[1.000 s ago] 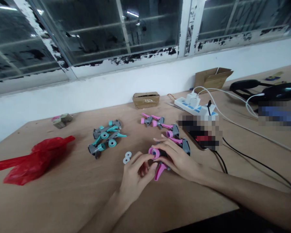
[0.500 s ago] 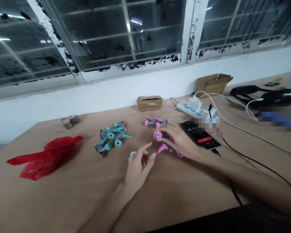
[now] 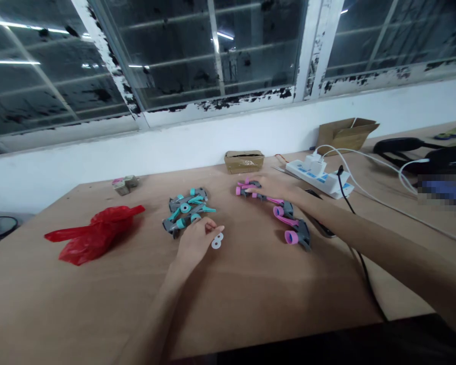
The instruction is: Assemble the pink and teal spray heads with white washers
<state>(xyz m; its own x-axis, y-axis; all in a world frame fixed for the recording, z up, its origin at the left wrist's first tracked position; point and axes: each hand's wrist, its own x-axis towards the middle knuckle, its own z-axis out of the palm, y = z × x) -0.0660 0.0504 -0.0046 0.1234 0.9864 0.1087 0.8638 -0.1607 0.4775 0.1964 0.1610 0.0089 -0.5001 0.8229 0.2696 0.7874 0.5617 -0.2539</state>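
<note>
My right hand reaches to the back group of grey-and-pink trigger sprayer heads, its fingers closed round one of them. More pink trigger sprayer heads lie in a staggered row beneath and beside my right forearm. My left hand rests low over the table with curled fingers, thumb and forefinger close together; whether anything sits between them is hidden. Beside its thumb lie white ring washers. Just behind this hand is a pile of grey-and-teal trigger sprayer heads.
A red plastic bag lies on the left, with small bundles behind it. Along the wall stand a small cardboard box and an open carton. A power strip with cables and a partly covered phone are at right.
My right hand has let go of the nearer pink sprayer head and moved back to the far group. My left hand has drawn left, uncovering the white washers. The view has shifted slightly.
</note>
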